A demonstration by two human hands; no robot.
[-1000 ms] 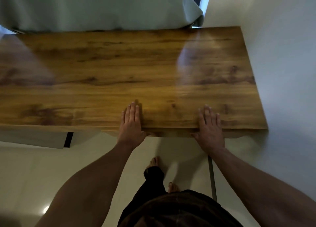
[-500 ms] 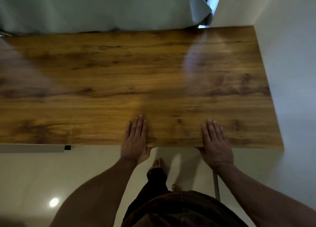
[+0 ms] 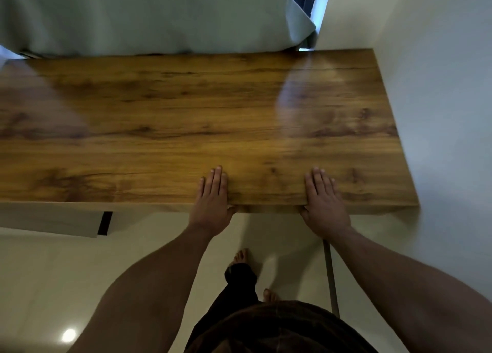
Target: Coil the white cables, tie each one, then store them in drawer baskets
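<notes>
In the head view, a wooden tabletop point(image 3: 186, 118) fills the middle of the frame, its front edge running across just below centre. The left hand point(image 3: 211, 198) lies flat on that front edge at centre, fingers straight and close together, pointing up the frame, with the thumb tucked against the edge below. The right hand point(image 3: 323, 201) rests the same way right of centre, well apart from the left, fingers straight and narrow, thumb at the edge; neither hand holds anything. Where the white cables lie cannot be told from this view. A pale green curtain point(image 3: 146, 14) hangs across the top, and a white wall point(image 3: 439, 86) runs down the right side, touching the tabletop's right edge. Below the edge, pale floor point(image 3: 53, 272) shows at lower left, a thin grey table leg point(image 3: 331, 280) stands right of centre, and two bare feet point(image 3: 241, 257) and dark trousers point(image 3: 239, 286) show at lower centre.
</notes>
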